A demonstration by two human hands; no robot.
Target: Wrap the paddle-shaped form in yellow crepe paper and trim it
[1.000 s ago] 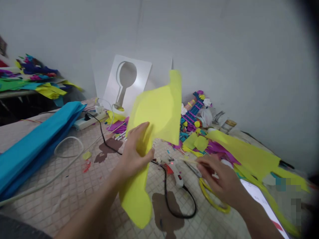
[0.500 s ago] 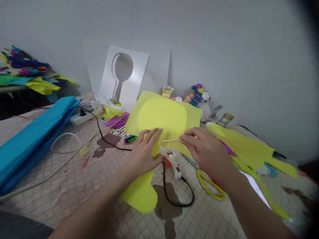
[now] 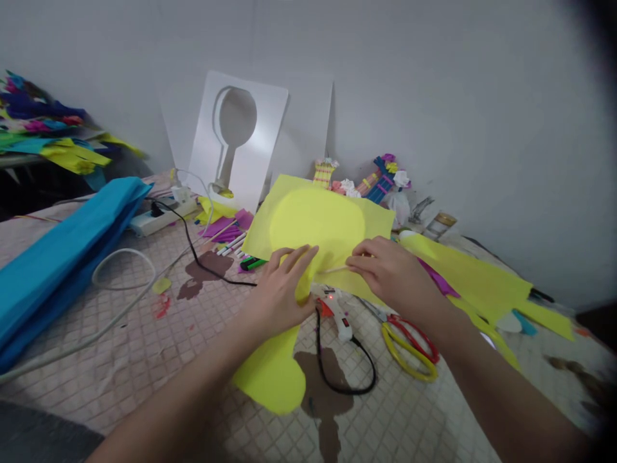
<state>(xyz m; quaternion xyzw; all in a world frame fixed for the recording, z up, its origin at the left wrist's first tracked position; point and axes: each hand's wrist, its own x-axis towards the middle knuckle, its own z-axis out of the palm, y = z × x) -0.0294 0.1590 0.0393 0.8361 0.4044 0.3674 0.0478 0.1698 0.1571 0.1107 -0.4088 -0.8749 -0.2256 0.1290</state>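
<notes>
The left hand (image 3: 282, 289) has its grip closed on the yellow paper sheet (image 3: 318, 222), held just above the table (image 3: 144, 360). The right hand (image 3: 390, 273) pinches a thin stick (image 3: 332, 269) against that sheet in its grip. Just below them lie a glue gun (image 3: 337, 318) with a red light and its black cord (image 3: 359, 379), with scissors (image 3: 409, 350) to the right and a blue paper roll (image 3: 62, 251) far left.

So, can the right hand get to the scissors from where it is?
Probably yes. The scissors lie uncovered on the table close beside the right hand, nothing across them. But that hand is pinching a thin stick against the yellow paper, so it would need to let go first.
</notes>
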